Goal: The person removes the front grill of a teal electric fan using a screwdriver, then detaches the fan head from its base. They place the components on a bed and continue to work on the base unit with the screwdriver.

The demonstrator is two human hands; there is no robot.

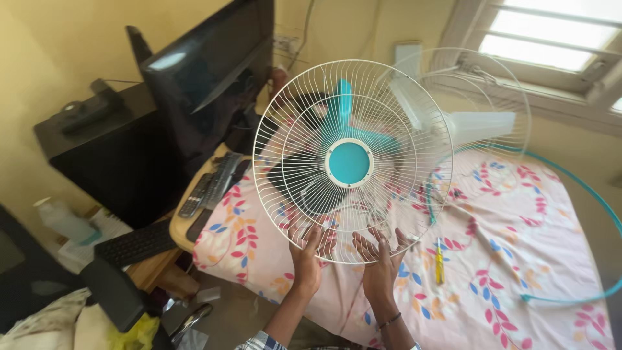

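You hold a round white wire grille upright over the bed, its thin spokes fanning out from a flat teal disc ringed in white at the hub. Your left hand and right hand both meet the grille at its lower rim, palms toward each other and just apart. The fingers of the left hand are spread and pressed up against the wires, thumb side at the rim; those of the right are likewise splayed, tips laid on the lowest spokes, so each hand is open and bracing rather than curled tight round the wire. Behind the grille you see a fan with pale plastic blades inside a second wire cage. A thin teal hoop lies curved across the bedsheet, which is soft pink cloth printed with red, blue and orange leaves. A screwdriver with a yellow handle lies on the sheet just right of your right hand. To the left stand a glossy black screen, two remotes and a black keyboard.
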